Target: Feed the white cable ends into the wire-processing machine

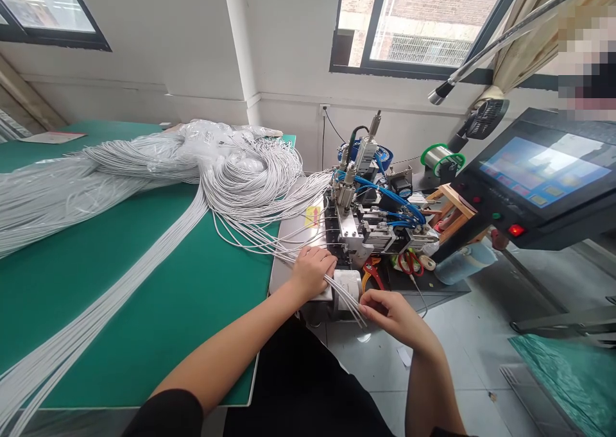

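My left hand [312, 271] rests on the grey plate in front of a small machine [370, 222], fingers curled over several thin white cables [269, 241] that fan across the plate. My right hand [389, 310] pinches the free ends of these cables [353, 303] just below a small white block [347, 284] at the machine's front edge. The cables run back to a big heap of white cables [240, 167] on the green mat [144, 296].
A control box with a lit touch screen [541, 174] and red buttons stands at the right. Red-handled scissors [410, 262] and orange cutters [371, 271] lie by the machine. A green wire spool [440, 158] sits behind. Bagged cable bundles [43, 199] lie at the left.
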The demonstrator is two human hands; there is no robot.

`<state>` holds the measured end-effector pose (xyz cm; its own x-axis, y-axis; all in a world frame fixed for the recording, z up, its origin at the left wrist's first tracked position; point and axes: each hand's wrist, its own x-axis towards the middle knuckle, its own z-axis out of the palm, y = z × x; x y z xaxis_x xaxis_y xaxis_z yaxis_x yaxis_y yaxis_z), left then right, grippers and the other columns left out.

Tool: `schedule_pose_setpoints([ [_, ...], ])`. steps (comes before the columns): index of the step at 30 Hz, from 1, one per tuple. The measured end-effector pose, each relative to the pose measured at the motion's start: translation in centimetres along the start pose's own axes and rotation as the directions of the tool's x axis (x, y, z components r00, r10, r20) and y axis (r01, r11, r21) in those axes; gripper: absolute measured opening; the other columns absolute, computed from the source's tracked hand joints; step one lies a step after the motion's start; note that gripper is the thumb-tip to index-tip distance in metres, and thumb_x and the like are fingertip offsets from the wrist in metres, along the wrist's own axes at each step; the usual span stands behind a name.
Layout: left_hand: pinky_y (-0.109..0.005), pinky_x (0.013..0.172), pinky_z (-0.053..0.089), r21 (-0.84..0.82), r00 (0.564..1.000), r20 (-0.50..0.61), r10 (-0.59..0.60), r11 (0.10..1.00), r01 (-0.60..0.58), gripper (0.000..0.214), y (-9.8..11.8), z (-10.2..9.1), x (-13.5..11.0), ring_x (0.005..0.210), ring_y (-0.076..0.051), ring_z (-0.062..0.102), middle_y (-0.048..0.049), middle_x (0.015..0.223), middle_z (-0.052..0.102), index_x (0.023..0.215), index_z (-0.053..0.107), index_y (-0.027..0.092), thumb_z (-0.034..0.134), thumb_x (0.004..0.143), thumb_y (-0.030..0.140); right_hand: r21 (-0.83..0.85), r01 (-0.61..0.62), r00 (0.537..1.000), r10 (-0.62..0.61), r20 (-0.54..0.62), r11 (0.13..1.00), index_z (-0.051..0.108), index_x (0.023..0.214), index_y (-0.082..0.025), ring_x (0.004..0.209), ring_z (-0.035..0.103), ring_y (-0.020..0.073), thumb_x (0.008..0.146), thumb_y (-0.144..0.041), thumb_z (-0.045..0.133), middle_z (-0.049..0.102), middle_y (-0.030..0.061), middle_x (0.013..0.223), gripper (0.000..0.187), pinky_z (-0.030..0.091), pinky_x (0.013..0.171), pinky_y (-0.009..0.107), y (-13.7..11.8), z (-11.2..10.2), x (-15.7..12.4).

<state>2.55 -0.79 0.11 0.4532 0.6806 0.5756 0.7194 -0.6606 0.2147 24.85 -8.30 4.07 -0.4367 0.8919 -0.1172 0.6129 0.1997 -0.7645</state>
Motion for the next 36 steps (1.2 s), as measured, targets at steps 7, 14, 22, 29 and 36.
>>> schedule_pose_setpoints([
  [7,-0.034,0.082,0.041,0.013,0.999,0.037,0.025,1.000,-0.025,0.021,-0.08,0.07,0.04,0.092,-0.018,0.061,-0.0039,0.093,0.069,0.096,0.066,0.021,0.044,0.094,0.024,0.020,0.004,1.000,-0.004,0.010,1.000,0.060,0.080,-0.018,0.064,0.047,0.0129,0.091,-0.043,0.051,0.058,0.0000,0.072,0.028,0.036,0.057,0.023,0.18,0.13,0.17],
  [14,-0.035,0.082,0.042,0.011,0.999,0.044,0.030,0.999,-0.030,0.022,-0.10,0.01,0.05,0.092,-0.018,0.061,-0.0048,0.093,0.069,0.095,0.066,0.020,0.044,0.095,0.024,0.014,-0.003,1.000,0.003,0.012,1.000,0.060,0.079,-0.018,0.063,0.047,0.0129,0.090,-0.043,0.052,0.057,0.0002,0.071,0.029,0.035,0.056,0.023,0.27,0.41,0.31],
  [22,-0.034,0.083,0.042,0.008,0.998,0.048,0.035,0.999,-0.035,0.022,-0.22,0.27,0.01,0.092,-0.018,0.061,-0.0048,0.094,0.068,0.096,0.066,0.020,0.044,0.094,0.024,0.037,0.009,0.999,-0.010,0.034,0.999,0.060,0.080,-0.018,0.062,0.048,0.0129,0.089,-0.044,0.052,0.057,0.0000,0.069,0.029,0.036,0.055,0.023,0.74,0.73,0.61],
  [29,-0.034,0.083,0.043,0.003,0.998,0.053,0.035,0.999,-0.035,0.023,-0.19,0.11,0.05,0.092,-0.018,0.062,-0.0052,0.094,0.069,0.096,0.066,0.020,0.043,0.095,0.024,0.057,0.015,0.999,-0.017,0.027,0.998,0.060,0.080,-0.018,0.061,0.048,0.0125,0.089,-0.041,0.053,0.057,-0.0007,0.068,0.026,0.036,0.055,0.023,0.86,0.86,0.64],
  [36,-0.035,0.083,0.043,0.003,0.998,0.057,0.037,0.999,-0.037,0.023,-0.14,0.12,0.06,0.092,-0.018,0.062,-0.0048,0.094,0.069,0.096,0.066,0.020,0.043,0.095,0.024,0.064,0.017,0.999,-0.019,0.028,0.998,0.060,0.080,-0.018,0.062,0.048,0.0126,0.089,-0.041,0.053,0.057,-0.0006,0.069,0.026,0.036,0.055,0.023,0.76,0.84,0.63],
])
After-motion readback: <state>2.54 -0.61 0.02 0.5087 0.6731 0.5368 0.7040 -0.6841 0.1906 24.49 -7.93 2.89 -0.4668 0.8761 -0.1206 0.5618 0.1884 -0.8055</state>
